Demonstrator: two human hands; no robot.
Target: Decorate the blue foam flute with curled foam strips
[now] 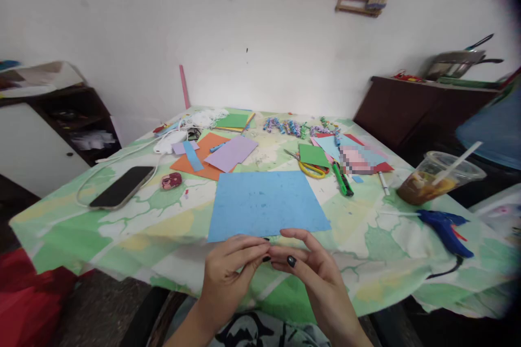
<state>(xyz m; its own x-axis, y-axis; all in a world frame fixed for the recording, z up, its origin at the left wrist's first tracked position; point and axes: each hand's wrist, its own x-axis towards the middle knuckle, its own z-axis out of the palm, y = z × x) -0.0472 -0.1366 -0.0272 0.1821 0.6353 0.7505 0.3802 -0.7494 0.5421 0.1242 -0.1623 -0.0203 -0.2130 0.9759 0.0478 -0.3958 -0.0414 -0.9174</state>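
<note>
My left hand [228, 268] is closed in a pinch at the table's near edge, its fingertips against the fingertips of my right hand [315, 271]. Whatever may be between those fingertips is hidden or too small to make out. On my right hand the index finger and thumb are apart, and nothing shows in its grasp. Just beyond both hands lies a blue sheet of paper [266, 200], flat, with faint marks on it.
Scissors [312, 169], a green utility knife [342, 179] and a blue glue gun [445, 233] lie to the right, near a plastic cup [431, 179]. A phone [122, 187] is at left. Behind are coloured papers [234, 153] and curled paper strips [288, 127].
</note>
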